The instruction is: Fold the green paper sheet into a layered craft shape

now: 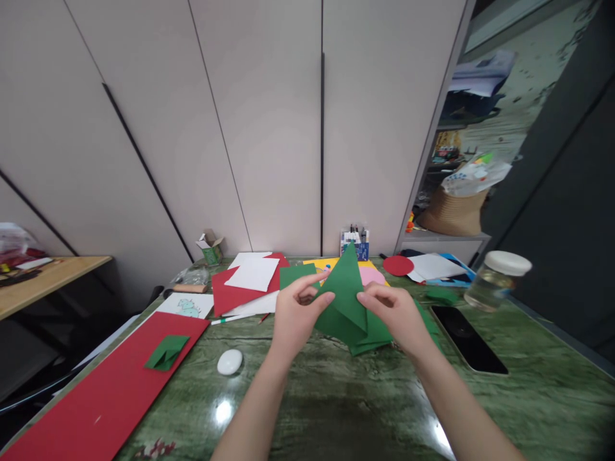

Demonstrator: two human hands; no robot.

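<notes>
Between my two hands a folded sheet of green paper is held up above the table, one pointed corner upward and a crease running down its face. My left hand pinches its left edge between thumb and fingers. On the opposite edge, my right hand grips the paper with thumb and fingertips. Behind and below it lie more green sheets, partly hidden by the held piece and my right hand. A smaller folded green piece rests on long red card at the left.
A white oval object sits left of my forearms. To the right are a black phone and a lidded glass jar. Red and white papers, a small green box and a pen holder stand or lie toward the cabinet.
</notes>
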